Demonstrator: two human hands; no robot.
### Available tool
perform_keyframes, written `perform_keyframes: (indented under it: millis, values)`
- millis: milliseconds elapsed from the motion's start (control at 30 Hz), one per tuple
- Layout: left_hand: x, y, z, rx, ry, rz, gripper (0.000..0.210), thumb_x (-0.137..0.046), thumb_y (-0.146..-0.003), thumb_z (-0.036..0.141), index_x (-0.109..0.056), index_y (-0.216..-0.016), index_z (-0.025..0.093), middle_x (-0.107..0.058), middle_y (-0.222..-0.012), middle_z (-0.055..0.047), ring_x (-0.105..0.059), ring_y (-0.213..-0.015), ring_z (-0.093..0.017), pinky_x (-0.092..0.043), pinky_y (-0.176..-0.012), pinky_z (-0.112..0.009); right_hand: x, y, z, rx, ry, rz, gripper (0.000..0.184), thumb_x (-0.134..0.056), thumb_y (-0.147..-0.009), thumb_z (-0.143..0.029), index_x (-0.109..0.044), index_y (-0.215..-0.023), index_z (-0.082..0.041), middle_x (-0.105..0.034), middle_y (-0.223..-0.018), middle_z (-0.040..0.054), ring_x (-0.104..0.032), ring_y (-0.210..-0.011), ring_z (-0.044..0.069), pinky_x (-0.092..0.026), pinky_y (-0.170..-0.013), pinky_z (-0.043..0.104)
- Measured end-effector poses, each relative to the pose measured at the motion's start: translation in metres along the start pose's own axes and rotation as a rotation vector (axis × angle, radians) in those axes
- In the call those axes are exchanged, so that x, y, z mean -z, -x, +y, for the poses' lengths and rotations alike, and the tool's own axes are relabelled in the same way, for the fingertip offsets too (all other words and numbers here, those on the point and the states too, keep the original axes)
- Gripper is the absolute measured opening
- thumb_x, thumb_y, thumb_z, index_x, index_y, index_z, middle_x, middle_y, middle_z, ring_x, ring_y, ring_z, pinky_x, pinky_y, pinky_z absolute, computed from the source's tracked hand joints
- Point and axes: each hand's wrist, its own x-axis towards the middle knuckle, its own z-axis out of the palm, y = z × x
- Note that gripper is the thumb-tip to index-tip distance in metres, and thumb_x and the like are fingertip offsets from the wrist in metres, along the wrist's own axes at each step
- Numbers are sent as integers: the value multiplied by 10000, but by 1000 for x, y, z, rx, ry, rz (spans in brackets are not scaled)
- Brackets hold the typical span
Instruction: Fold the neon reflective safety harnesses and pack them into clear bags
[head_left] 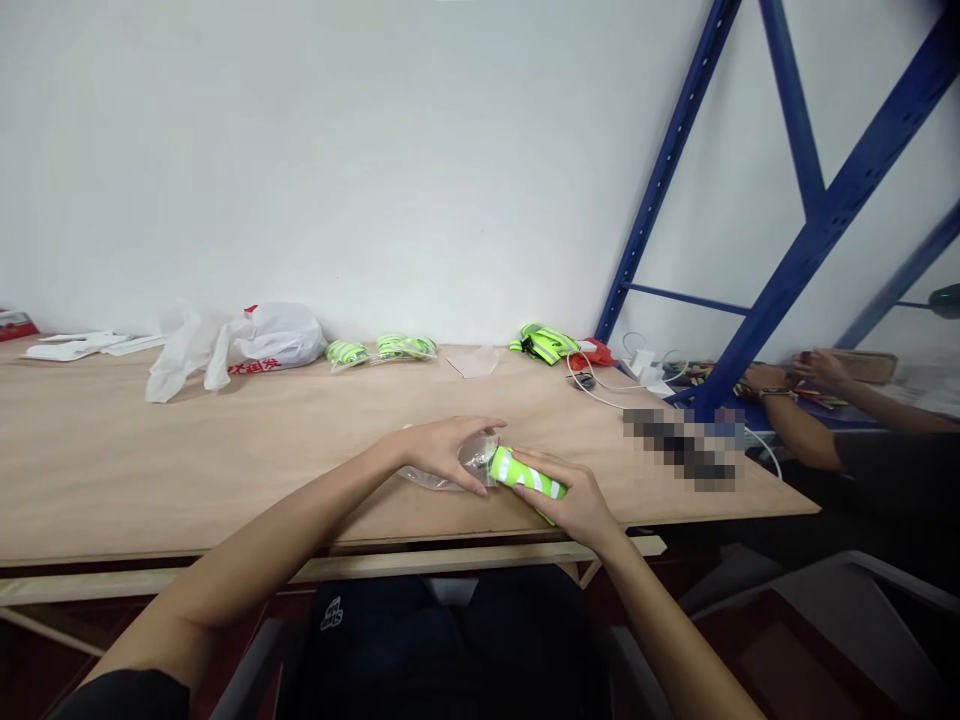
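My right hand is wrapped round a rolled-up neon-green reflective vest with silver-white stripes. The roll lies slantwise just above the table, its left end at the mouth of a clear plastic bag. At that bag is my left hand, thumb and fingers spread wide apart around its opening. Part of the bag is behind and under the left hand, so I cannot tell how far the roll's end is inside it.
Along the wall on the wooden table are white plastic bags, bagged green vests, a flat clear bag and a loose green vest. White cables lie right, near a blue metal frame. Another person's hands work beyond it.
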Motion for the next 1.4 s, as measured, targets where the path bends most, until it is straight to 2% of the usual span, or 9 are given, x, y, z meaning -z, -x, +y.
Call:
perform_keyframes:
  millis: [200, 367, 600, 767, 933, 1033, 1167, 1300, 1400]
  values:
    - [-2, 0, -8, 51, 37, -11, 1137, -851, -644, 573, -292, -1550, 173, -438, -1526, -172, -418, -1406, -332, -314, -1160, -434, -1, 1, -4, 253, 155, -44, 407, -705, -869, -239, -687, -1275, -246, -680, -1296, 81, -673, -1168, 276, -560, -1022, 428]
    - [-8, 1, -2, -23, 107, -23, 1091, -865, -660, 513, -309, -1547, 208, -417, -1552, -137, -425, -1405, -308, -330, -1156, -409, -6, 4, 0, 314, 209, -24, 380, -695, -881, -242, -693, -1262, -243, -700, -1266, 101, -672, -1164, 282, -564, -1012, 424]
    - [-27, -9, 8, -54, 120, -28, 1101, -858, -679, 516, -280, -1558, 191, -372, -1577, -158, -406, -1414, -327, -324, -1153, -417, -7, 1, -4, 247, 226, -63, 350, -741, -822, -281, -701, -1164, -214, -629, -1076, 105, -663, -1015, 253, -585, -877, 380]
    - [-28, -11, 8, -137, 97, -2, 827, -828, -731, 510, -495, -1426, 211, -599, -1378, -122, -582, -1220, -298, -425, -1025, -360, -2, 1, -16, 207, 248, -152, 378, -648, -829, -191, -580, -1200, -211, -595, -1146, 111, -619, -1067, 263, -553, -900, 403]
    - [-28, -13, 8, -246, 113, 0, 659, -798, -757, 539, -629, -1288, 188, -685, -1232, -107, -641, -1093, -267, -458, -948, -313, -10, 16, -13, 189, 353, -35, 352, -608, -875, -240, -510, -1212, -209, -643, -1134, 129, -637, -1073, 285, -568, -889, 436]
    - [-29, -13, 8, -263, 118, 5, 688, -808, -727, 566, -643, -1280, 192, -681, -1245, -111, -627, -1132, -273, -445, -988, -317, -14, 28, -9, 214, 449, 12, 412, -574, -923, -267, -486, -1323, -214, -650, -1245, 147, -616, -1196, 307, -552, -971, 478]
    - [-29, -12, 8, -250, 103, 15, 717, -802, -730, 576, -626, -1318, 205, -662, -1290, -117, -611, -1171, -274, -425, -1027, -324, -4, 40, -12, 224, 515, -97, 565, -545, -950, -253, -385, -1492, -237, -551, -1449, 136, -468, -1390, 311, -496, -1072, 496]
    - [-27, -10, 11, -255, 88, 7, 715, -794, -755, 555, -602, -1352, 212, -653, -1307, -119, -607, -1180, -282, -422, -1036, -338, 11, 47, -15, 168, 468, -179, 643, -540, -940, -219, -331, -1546, -277, -439, -1544, 126, -468, -1394, 283, -492, -1081, 444]
    - [-28, -10, 12, -275, 64, 15, 772, -820, -711, 571, -596, -1360, 218, -649, -1310, -123, -602, -1187, -298, -420, -1042, -357, 14, 49, -13, 162, 398, -145, 604, -549, -940, -209, -390, -1515, -307, -458, -1511, 124, -499, -1367, 270, -505, -1063, 407]
